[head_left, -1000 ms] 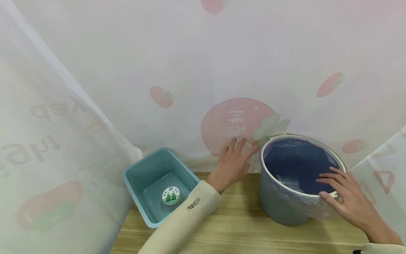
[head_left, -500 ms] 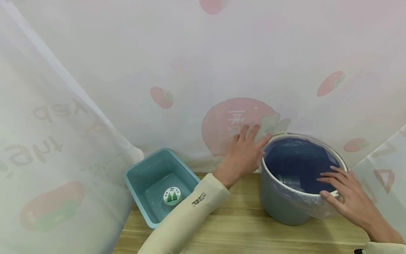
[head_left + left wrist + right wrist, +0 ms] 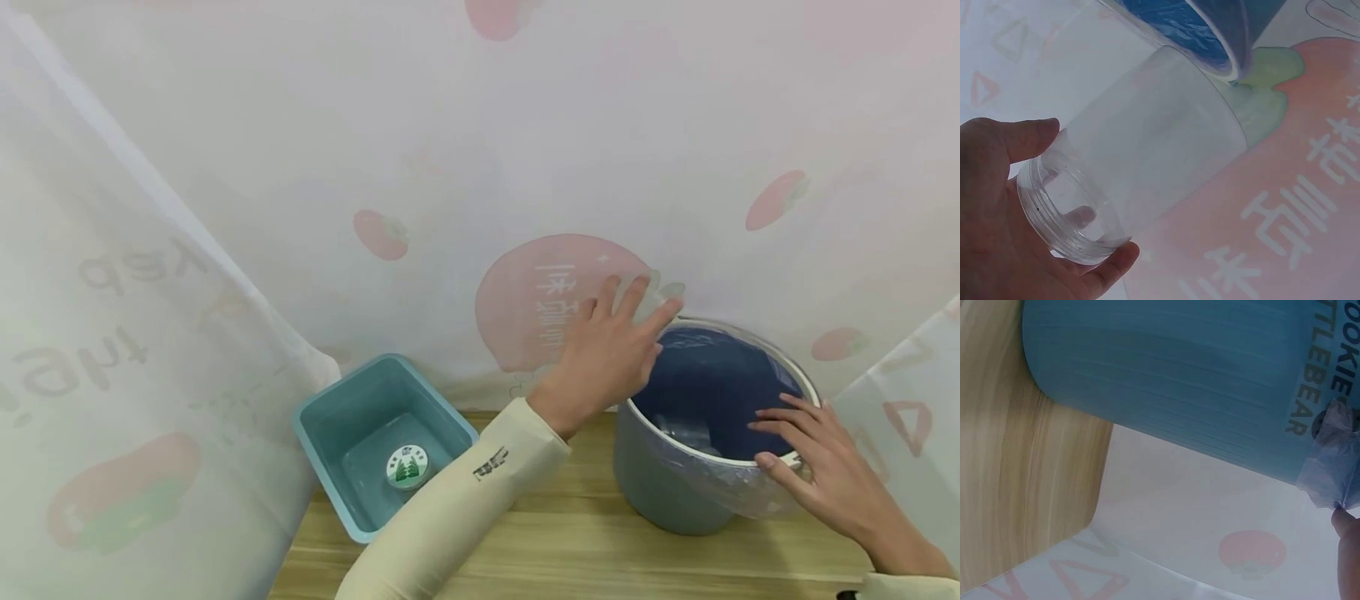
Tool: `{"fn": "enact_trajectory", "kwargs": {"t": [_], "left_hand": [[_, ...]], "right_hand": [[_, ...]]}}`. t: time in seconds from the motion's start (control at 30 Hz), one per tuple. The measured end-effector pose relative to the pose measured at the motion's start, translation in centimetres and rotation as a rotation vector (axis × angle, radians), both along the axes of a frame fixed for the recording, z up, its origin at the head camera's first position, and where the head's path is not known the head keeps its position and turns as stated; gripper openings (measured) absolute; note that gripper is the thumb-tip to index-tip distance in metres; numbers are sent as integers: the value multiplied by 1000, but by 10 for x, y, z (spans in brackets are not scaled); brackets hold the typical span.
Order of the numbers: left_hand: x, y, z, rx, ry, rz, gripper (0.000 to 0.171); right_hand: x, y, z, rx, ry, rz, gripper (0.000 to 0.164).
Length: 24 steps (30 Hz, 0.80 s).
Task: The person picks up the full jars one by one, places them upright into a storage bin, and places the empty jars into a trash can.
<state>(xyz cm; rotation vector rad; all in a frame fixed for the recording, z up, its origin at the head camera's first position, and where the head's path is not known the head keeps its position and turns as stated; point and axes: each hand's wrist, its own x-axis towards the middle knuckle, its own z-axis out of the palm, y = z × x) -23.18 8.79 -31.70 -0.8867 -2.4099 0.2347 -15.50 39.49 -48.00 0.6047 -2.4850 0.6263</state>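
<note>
My left hand [image 3: 603, 358] grips a clear plastic jar [image 3: 1154, 131] round its threaded neck; the jar is plain in the left wrist view but hardly shows in the head view. This hand is at the left side of a blue-grey trash bin [image 3: 660, 492], its fingertips near the rim. The bin has a white rim and a clear liner bag [image 3: 742, 487] folded over it. On the bin's right rim rests my right hand [image 3: 832, 467], fingers loosely spread over the opening. In the right wrist view a fingertip touches the overhanging liner.
To the left, a teal basin [image 3: 341, 492] stands on the wood-grain table [image 3: 555, 550]. Inside it is a small round container with a white-and-green top [image 3: 407, 467]. A white curtain [image 3: 427, 317] printed with strawberries hangs behind and at both sides.
The left hand has moved right and slightly upward along the curtain, closer to the bin, with the jar. My right hand has stayed on the rim.
</note>
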Motion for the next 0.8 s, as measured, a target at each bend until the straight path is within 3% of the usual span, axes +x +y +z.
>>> {"fn": "enact_trajectory", "kwargs": {"t": [0.2,0.57,0.8], "left_hand": [[0,29,-2,-50,-156,13,66],[-6,76,-35,-141,-283,51,64],[-13,88,-51,-170,-420,76,62]], "right_hand": [[-1,4,-1,-11,9,3,36],[-2,3,-2,6,22,-11,35],[-2,2,-4,-1,12,-10,37]]}}
